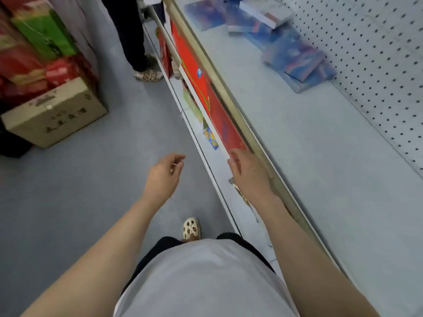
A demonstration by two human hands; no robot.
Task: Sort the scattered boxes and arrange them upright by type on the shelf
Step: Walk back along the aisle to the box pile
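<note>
Shelf (297,156): flat pale board with a brass-coloured front rail and a perforated white back panel; most of its surface lies bare, which leaves room for upright rows.
Floor (80,191): smooth grey, runs as an aisle along the shelf.
Cardboard carton (55,115): plain brown, matte, stands on the floor at the left with red and green packs stacked above it, well apart from the shelf.
Red box (196,83): long, thin, glossy card; stands on edge on the lower tier just below the front rail, already upright.
Blue boxes (295,53): flat, glossy, rectangular; lie scattered and overlapping at the far end of the shelf near the back panel, not yet sorted or stood up.
Right hand (248,171): fingers curl at the near end of the red box, just under the rail; probably steadies or takes hold of it, but the grip is not clear.
Left hand (166,172): hangs over the floor, loosely curled, holds nothing.
</note>
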